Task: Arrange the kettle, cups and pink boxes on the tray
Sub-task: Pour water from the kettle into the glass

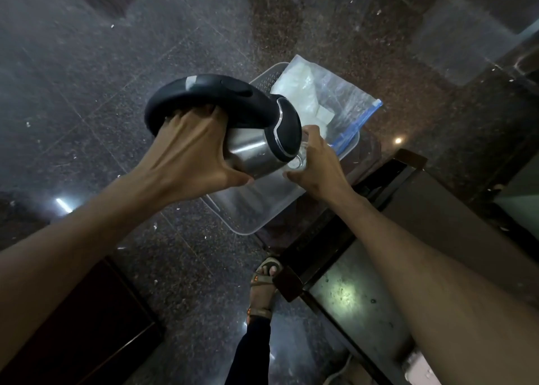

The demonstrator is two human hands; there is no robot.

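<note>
Left hand (186,154) clamped on the kettle (233,122), fingers through the dark handle loop, kettle tipped with its lid end toward the right hand. Right hand (315,163) closed round a clear cup (302,157), held right at the kettle's mouth; looks like a pour, though no stream is clearly visible. Both are held above the translucent tray (262,209), which lies just under and past the hands. A zip bag (329,101) of white stuff lies in the tray beyond the right hand. Pink boxes not seen.

Judgement: to do this well, keep the cup steady under the spout, tilt slowly, then set both upright on the bare tray area nearer the wrists, clear of the bag.
</note>
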